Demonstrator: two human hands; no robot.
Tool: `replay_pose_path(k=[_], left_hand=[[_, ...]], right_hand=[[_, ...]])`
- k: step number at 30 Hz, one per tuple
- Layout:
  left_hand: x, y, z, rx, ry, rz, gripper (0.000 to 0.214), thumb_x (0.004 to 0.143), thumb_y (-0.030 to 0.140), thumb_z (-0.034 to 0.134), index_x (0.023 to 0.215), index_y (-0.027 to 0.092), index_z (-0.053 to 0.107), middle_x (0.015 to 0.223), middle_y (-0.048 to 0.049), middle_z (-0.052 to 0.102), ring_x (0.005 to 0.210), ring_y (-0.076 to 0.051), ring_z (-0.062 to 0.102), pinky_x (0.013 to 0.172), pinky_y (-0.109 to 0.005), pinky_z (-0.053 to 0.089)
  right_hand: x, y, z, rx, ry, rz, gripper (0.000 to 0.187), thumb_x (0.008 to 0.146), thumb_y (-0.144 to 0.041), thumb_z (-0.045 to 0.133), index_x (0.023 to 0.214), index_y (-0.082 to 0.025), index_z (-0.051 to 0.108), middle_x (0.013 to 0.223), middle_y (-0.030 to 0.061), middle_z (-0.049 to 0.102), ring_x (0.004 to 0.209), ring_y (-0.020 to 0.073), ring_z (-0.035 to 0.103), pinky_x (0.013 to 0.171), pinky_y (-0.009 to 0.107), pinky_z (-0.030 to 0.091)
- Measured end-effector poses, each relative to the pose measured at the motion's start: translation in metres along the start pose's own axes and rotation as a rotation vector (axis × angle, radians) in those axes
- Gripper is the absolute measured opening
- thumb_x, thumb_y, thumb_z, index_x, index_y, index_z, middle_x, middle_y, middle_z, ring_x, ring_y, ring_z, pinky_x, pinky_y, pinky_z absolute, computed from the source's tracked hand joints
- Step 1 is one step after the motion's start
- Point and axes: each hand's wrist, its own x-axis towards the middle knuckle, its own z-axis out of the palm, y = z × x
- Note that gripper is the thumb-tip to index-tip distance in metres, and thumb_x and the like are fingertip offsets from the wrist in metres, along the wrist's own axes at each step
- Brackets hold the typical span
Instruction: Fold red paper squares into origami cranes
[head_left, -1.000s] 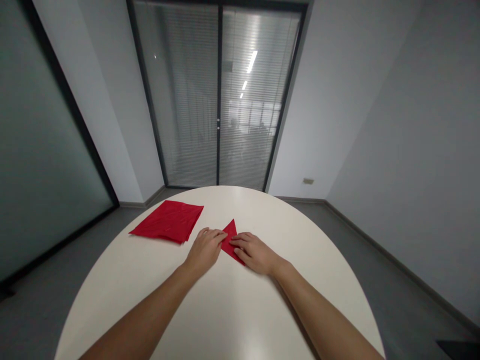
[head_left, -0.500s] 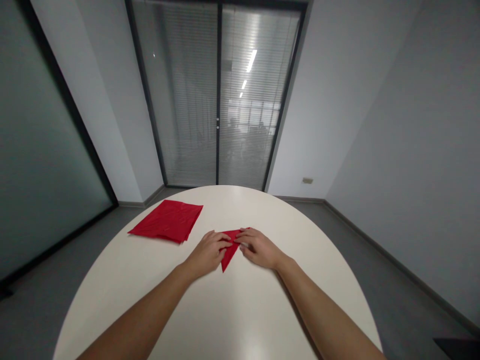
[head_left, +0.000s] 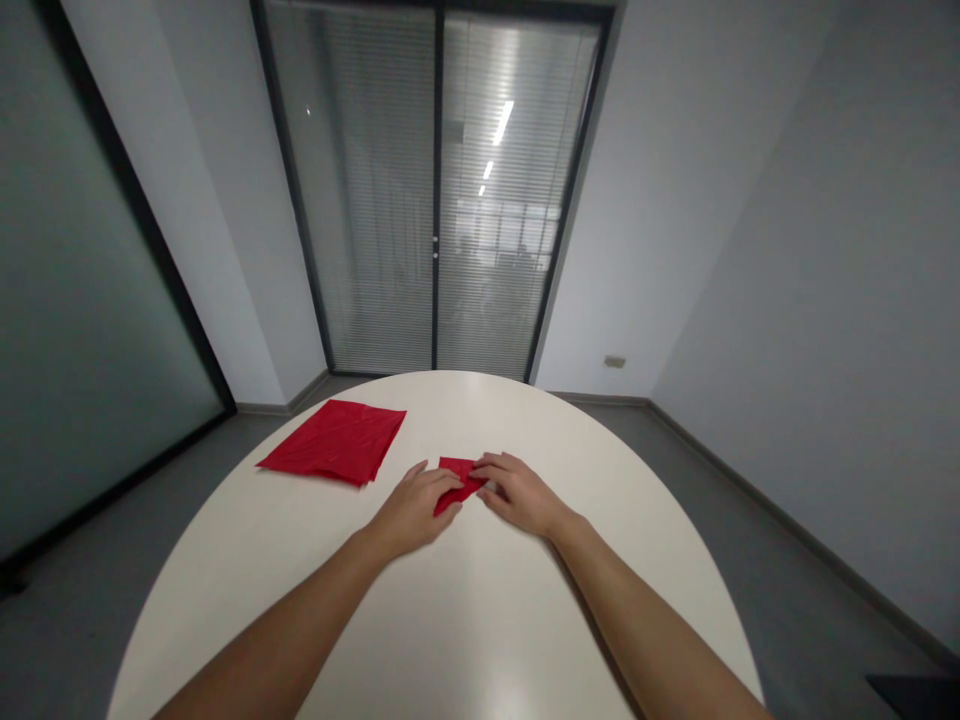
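Just right of the flat red stack [head_left: 335, 440] on the white surface [head_left: 465, 620], the small folded red sheet [head_left: 456, 472] lies under the left hand [head_left: 411, 508] and right hand [head_left: 519, 492], both flat, fingers together, apparently pressing down a crease.

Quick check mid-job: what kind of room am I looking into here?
Most likely a small office meeting room. It has a round white table, glazed doors with slatted blinds and strip lights showing in the glass, and bare grey walls over a grey floor.
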Motion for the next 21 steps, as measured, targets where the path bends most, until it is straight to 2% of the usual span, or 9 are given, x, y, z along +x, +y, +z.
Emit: replay_pose_path(k=[3,7,9,16,21], left_hand=[[-0.0005,-0.0005,0.0000,-0.032,0.008,0.016,0.027,0.092,0.021,0.057,0.117,0.026,0.065,0.122,-0.0031,0.071,0.115,-0.021,0.063,0.116,-0.047,0.032],[-0.0016,0.0012,-0.0013,-0.120,0.033,0.004,0.030,0.091,0.016,0.055,0.117,0.025,0.066,0.120,-0.0032,0.072,0.109,-0.020,0.065,0.102,-0.034,0.047],[-0.0020,0.0024,-0.0025,-0.159,0.042,-0.001,0.031,0.091,0.015,0.053,0.118,0.025,0.066,0.120,-0.0027,0.071,0.108,-0.018,0.065,0.097,-0.030,0.049],[-0.0013,0.0042,-0.0055,-0.089,0.079,-0.040,0.031,0.092,0.014,0.050,0.116,0.025,0.066,0.115,-0.0025,0.072,0.102,-0.019,0.067,0.092,-0.030,0.051],[0.0005,0.0083,-0.0079,0.040,0.073,-0.081,0.018,0.092,0.022,0.057,0.106,0.025,0.067,0.106,-0.0009,0.073,0.097,-0.020,0.068,0.085,-0.030,0.051]], right_hand=[[-0.0003,0.0012,-0.0003,0.000,0.006,0.028,0.029,0.096,-0.022,0.055,0.123,-0.022,0.065,0.121,0.0094,0.069,0.114,0.0237,0.062,0.105,0.043,0.043],[-0.0006,0.0020,-0.0006,0.006,0.004,0.061,0.029,0.096,-0.022,0.054,0.123,-0.020,0.065,0.120,0.0088,0.069,0.110,0.0228,0.063,0.101,0.039,0.046],[-0.0006,0.0019,-0.0011,0.011,0.000,0.059,0.028,0.097,-0.022,0.053,0.122,-0.020,0.065,0.120,0.0089,0.069,0.109,0.0224,0.063,0.099,0.037,0.047],[0.0018,-0.0012,-0.0045,-0.016,0.007,0.082,0.020,0.099,-0.022,0.050,0.104,-0.020,0.069,0.105,0.0065,0.072,0.095,0.0195,0.065,0.089,0.032,0.048],[0.0031,-0.0038,-0.0052,-0.040,0.012,0.109,0.020,0.101,-0.022,0.048,0.097,-0.019,0.067,0.097,0.0056,0.071,0.089,0.0184,0.064,0.084,0.031,0.047]])
